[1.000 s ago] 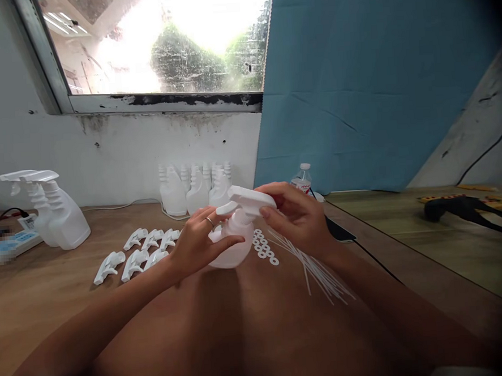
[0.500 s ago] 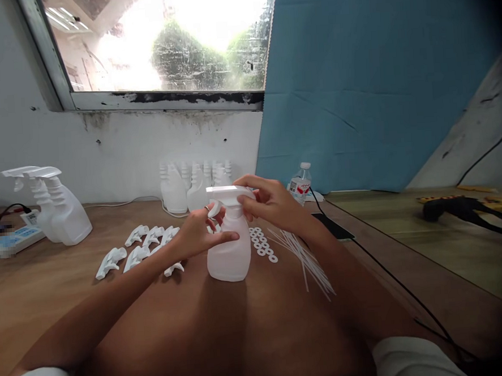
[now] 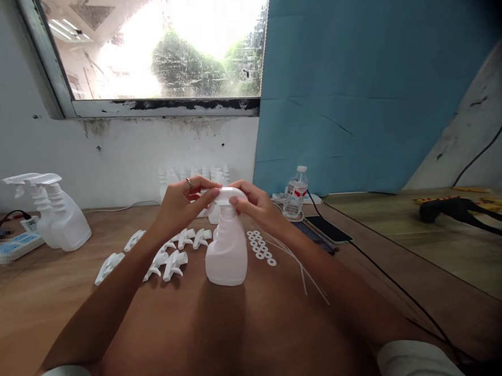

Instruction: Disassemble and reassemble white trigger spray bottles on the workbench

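Observation:
A white spray bottle (image 3: 226, 255) stands upright on the brown table in front of me, its trigger sprayer head (image 3: 226, 196) on top of the neck. My left hand (image 3: 188, 206) pinches the nozzle side of that head between thumb and fingers, a ring on one finger. On the other side, my right hand (image 3: 257, 206) is closed on the rear of the head. Fingers of both hands hide much of the nozzle and trigger. Left of the bottle lie several loose white trigger sprayer heads (image 3: 176, 264); to its right are small white rings (image 3: 261, 247) in rows.
Thin white tubes (image 3: 302, 278) lie partly under my right forearm. Two bottles with sprayers (image 3: 70, 222) stand far left beside a power strip (image 3: 19, 247). Headless bottles (image 3: 171, 178) line the wall. A water bottle (image 3: 296, 194) and a phone (image 3: 328, 230) with a cable are at right.
My left hand has moved up from beside the bottle's neck to the nozzle side of the sprayer head. My right hand stays on the head, shifted slightly left.

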`<state>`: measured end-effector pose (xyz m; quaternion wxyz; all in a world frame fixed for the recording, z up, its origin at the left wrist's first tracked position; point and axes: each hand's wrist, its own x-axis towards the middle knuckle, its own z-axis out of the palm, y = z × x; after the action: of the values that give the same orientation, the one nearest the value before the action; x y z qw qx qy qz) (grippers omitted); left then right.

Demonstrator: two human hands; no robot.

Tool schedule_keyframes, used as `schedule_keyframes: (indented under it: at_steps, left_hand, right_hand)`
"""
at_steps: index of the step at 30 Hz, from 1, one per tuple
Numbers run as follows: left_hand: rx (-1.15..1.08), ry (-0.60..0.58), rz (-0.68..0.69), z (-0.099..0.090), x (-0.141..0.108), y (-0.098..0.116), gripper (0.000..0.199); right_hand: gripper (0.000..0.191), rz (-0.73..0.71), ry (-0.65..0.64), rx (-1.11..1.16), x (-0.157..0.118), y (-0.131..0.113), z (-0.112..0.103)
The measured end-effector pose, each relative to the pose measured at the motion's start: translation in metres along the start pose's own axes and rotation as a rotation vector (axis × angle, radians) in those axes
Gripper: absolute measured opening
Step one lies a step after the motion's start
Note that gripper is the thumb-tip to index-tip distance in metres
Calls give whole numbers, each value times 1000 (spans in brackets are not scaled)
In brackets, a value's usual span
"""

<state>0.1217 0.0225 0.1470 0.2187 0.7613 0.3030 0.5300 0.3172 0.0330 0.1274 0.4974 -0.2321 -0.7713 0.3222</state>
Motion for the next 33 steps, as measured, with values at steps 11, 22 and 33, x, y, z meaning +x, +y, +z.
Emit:
schedule_keyframes:
  at_steps: [11,22,33]
  left_hand:
    - [99,17,7,-5,2,-4,23]
    - [114,-3,13,-6,0,1,20]
    - [164,-18,10,-8,-1,4,22]
  right_hand:
    - [41,135,-106,684,-13,46,36]
    - [30,129,-45,491,-12,28,42]
    - [29,105,-47,470,-13,28,43]
